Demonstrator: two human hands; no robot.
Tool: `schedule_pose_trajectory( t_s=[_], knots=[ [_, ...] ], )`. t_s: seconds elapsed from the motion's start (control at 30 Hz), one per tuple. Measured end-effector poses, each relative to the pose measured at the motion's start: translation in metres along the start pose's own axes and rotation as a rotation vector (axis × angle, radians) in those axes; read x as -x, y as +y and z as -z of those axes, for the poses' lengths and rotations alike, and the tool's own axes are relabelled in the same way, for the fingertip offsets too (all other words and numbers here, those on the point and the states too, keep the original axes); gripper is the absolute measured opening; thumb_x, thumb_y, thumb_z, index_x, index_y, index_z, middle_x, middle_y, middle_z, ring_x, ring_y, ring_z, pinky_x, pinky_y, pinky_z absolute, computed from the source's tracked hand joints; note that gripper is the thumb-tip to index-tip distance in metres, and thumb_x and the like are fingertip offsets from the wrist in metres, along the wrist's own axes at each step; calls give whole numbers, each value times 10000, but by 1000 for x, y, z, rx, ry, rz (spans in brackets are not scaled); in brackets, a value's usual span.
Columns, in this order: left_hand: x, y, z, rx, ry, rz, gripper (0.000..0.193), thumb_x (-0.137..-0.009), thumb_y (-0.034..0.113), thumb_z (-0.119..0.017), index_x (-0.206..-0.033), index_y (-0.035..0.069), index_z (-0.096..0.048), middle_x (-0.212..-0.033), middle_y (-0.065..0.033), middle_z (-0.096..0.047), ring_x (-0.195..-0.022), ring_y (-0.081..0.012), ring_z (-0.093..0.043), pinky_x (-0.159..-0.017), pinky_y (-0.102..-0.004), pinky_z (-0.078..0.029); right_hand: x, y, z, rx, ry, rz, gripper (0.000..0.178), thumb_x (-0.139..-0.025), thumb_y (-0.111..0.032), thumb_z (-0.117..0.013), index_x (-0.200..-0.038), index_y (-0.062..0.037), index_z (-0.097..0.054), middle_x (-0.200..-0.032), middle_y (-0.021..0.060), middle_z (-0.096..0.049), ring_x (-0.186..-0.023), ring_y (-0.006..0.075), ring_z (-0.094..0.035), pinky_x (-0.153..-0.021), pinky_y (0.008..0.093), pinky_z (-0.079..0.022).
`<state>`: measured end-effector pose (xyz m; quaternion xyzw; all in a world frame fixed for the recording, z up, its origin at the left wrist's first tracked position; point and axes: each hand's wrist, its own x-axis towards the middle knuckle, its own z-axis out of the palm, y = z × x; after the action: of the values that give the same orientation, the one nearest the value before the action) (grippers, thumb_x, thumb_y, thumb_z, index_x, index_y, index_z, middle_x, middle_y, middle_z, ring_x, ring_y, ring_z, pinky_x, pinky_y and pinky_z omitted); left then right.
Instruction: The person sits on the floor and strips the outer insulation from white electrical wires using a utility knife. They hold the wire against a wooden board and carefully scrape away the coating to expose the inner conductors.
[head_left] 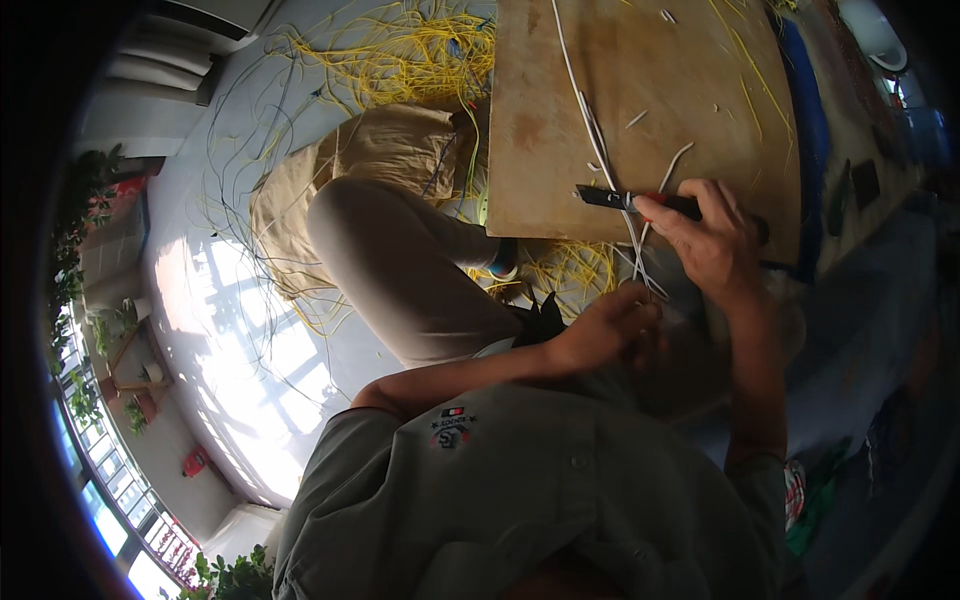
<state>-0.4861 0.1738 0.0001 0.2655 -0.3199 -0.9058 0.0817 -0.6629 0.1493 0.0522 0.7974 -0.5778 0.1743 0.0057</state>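
Observation:
My right hand [715,240] is closed around the handle of a utility knife [602,196], whose dark blade points left over the wooden board [560,120]. White cable [577,90] runs down the board from its far edge and passes by the blade. Below the board's near edge, white strands [640,258] cross and meet the fingers of my left hand [610,328], which are curled round them. Part of the left fingers is in shadow. A curved white piece [676,165] rises beside the knife.
Short white scraps [636,119] and thin yellow strands [750,105] lie on the board. A large tangle of yellow wire [410,60] covers the floor at the far left, beside a tan sack [370,140]. My bent leg [400,250] is left of the board. Blue material [808,130] lines its right side.

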Motion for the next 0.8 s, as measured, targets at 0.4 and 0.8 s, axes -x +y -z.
schedule_pose_trajectory(
  t_s=[0.4,0.8],
  knots=[
    [-13,5,5,19,170,-154,307,-969,327,-372,-925,44,-483,-732,-95,-605,-480,-138,-536,-440,-228,-419,11,-3,-12,-16,130,-4,286,-694,-161,-694,-969,-231,-652,-827,24,-507,-770,215,-539,-622,345,-450],
    [-19,-2,6,10,185,-204,286,-978,289,-352,-917,32,-462,-685,-104,-587,-460,-150,-542,-432,-246,-432,8,-8,-14,-25,202,-81,211,-695,-198,-711,-897,-205,-654,-802,-1,-520,-762,191,-538,-614,327,-440]
  ],
)
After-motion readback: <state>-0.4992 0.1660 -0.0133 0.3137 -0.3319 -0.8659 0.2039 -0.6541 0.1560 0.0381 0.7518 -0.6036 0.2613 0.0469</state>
